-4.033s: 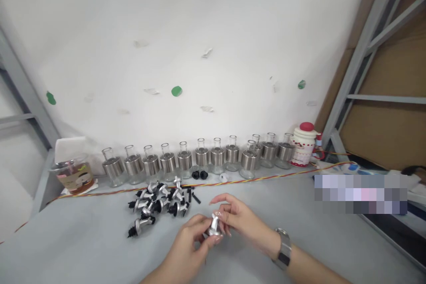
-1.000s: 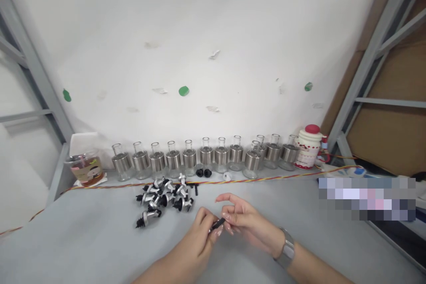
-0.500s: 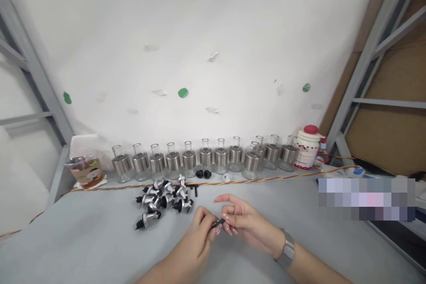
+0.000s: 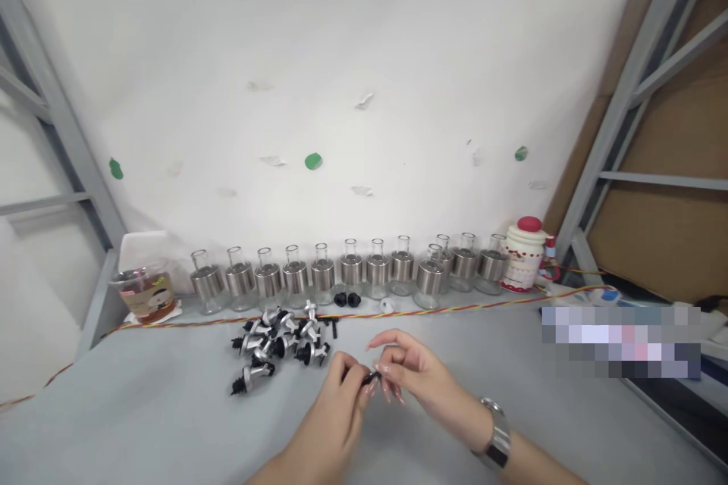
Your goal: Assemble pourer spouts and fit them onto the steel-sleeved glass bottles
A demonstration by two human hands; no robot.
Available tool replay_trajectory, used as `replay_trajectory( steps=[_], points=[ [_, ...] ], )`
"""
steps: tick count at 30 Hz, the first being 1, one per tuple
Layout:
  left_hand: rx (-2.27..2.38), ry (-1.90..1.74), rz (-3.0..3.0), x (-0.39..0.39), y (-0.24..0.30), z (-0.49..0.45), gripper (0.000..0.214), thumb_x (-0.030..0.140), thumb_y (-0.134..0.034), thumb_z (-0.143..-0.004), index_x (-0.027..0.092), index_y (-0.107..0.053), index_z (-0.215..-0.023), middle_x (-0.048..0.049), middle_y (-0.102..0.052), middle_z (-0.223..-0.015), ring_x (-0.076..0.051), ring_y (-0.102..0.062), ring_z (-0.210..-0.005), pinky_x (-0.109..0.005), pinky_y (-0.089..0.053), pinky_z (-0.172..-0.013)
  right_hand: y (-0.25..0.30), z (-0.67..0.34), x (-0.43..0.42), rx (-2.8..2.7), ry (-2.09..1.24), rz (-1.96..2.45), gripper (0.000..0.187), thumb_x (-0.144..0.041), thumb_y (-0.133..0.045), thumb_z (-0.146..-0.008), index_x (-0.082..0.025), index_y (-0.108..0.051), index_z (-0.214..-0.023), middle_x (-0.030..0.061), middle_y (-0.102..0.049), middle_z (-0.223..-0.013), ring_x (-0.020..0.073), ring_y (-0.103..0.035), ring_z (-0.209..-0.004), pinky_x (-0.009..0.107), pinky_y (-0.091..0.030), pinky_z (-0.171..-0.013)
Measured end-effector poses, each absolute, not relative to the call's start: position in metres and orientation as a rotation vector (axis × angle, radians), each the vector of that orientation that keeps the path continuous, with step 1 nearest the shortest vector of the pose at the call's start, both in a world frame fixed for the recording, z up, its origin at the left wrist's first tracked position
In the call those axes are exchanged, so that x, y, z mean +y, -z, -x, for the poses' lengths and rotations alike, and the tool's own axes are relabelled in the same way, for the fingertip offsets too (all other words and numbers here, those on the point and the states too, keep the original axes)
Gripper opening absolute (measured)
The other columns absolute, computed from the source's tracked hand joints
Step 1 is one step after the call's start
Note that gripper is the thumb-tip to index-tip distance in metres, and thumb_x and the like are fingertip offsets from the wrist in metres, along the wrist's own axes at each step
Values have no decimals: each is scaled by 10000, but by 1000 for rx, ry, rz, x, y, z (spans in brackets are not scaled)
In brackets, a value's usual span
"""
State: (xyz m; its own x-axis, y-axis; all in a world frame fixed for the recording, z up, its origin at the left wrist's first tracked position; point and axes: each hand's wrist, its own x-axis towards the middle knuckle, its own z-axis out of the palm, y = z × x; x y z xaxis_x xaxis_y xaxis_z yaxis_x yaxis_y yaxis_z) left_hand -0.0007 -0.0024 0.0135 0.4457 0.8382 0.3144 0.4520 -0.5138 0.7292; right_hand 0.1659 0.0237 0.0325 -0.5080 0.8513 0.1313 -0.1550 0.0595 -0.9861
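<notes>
Grip of the left hand [image 4: 340, 403] is clamped on a small black piece [image 4: 371, 377], in the head view's lower middle, its near end hidden by fingers. The right hand [image 4: 410, 371] looks pinched on its other end. I'd judge the step as close two-handed work on that piece; the next move calls for a steady left hold and light right fingertips. On the bench [image 4: 171, 409], left of centre, lie silver-and-black spouts [image 4: 278, 333]; bottles [image 4: 323, 271] line the back.
</notes>
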Motion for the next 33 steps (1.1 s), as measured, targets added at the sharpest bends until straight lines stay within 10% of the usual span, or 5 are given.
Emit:
replay_trajectory(
  steps=[7, 33],
  points=[
    [1085, -932, -2065, -5, -16, -3, 228, 272, -264, -882, 192, -475, -907, -51, -410, -874, -164, -437, -815, -302, -375, -783, -38, -168, 11, -1955, -927, 989, 236, -335, -409, -843, -236, -468, -1049, -41, -438, -641, 111, -414, -594, 246, -334, -589],
    [951, -872, -1243, 3, -9, -9, 350, 541, -509, -693, 199, -545, -763, 38, -410, -688, -82, -297, -543, -185, -229, -487, -29, -164, 19, -1631, -1447, 767, 243, -349, -467, -818, -210, -443, -1015, -92, -321, -526, 69, -324, -469, 199, -288, -473]
  ],
)
